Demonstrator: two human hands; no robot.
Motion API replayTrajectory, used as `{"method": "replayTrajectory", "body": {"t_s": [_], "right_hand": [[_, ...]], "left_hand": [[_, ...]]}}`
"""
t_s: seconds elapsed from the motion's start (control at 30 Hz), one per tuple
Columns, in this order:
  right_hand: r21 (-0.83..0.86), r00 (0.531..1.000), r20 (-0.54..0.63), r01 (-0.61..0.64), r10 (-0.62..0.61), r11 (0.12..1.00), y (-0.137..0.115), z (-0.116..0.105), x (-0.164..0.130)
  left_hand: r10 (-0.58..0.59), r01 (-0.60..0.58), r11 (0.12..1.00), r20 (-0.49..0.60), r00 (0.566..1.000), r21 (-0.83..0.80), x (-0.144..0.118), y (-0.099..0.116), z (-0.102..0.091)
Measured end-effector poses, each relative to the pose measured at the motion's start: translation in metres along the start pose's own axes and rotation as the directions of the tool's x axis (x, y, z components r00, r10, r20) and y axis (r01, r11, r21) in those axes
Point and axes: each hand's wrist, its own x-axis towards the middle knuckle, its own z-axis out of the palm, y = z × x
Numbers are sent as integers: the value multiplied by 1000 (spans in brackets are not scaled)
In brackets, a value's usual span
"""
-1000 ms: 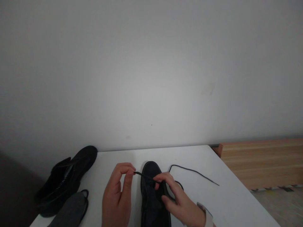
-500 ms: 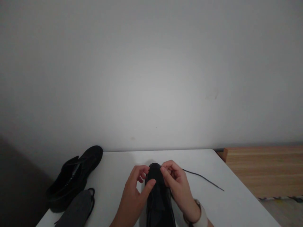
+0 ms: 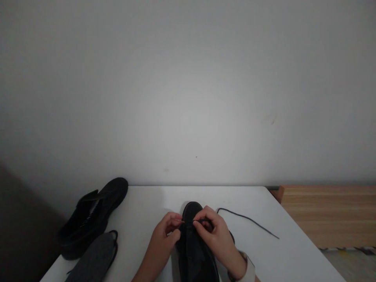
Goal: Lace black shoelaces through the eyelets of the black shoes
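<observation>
A black shoe [image 3: 192, 250] lies on the white table [image 3: 147, 207], toe pointing away from me. My left hand [image 3: 164, 235] pinches the black shoelace at the shoe's left side near the toe. From the right, my right hand [image 3: 214, 235] reaches over the top of the shoe, its fingers closed on the same lace. The loose end of the shoelace [image 3: 249, 221] trails to the right across the table.
A second black shoe [image 3: 91, 217] lies on its side at the table's left edge, with a grey insole [image 3: 94, 258] in front of it. A wooden surface [image 3: 329, 213] sits lower to the right. A plain wall stands behind the table.
Both hands came together over the toe of the shoe, then slid back a little toward me along its top. The lace's loose tail now lies in a tighter curve.
</observation>
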Motion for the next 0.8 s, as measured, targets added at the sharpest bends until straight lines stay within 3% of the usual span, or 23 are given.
{"method": "replayTrajectory", "body": {"t_s": [0.17, 0.57, 0.73, 0.8], "right_hand": [[-179, 994, 60, 100, -91, 979, -9, 3, -4], [-328, 994, 71, 97, -78, 940, -9, 10, -6], [-390, 995, 68, 90, -68, 916, -9, 13, -6], [-408, 996, 69, 86, -63, 909, -9, 13, -7]], "left_hand": [[2, -3, 999, -20, 1000, -50, 0, 1, 1], [67, -67, 998, -20, 998, -14, 0, -1, 1], [-57, 58, 996, 21, 998, -64, 1, -2, -1], [-56, 60, 996, 70, 996, -60, 2, -3, -3]]}}
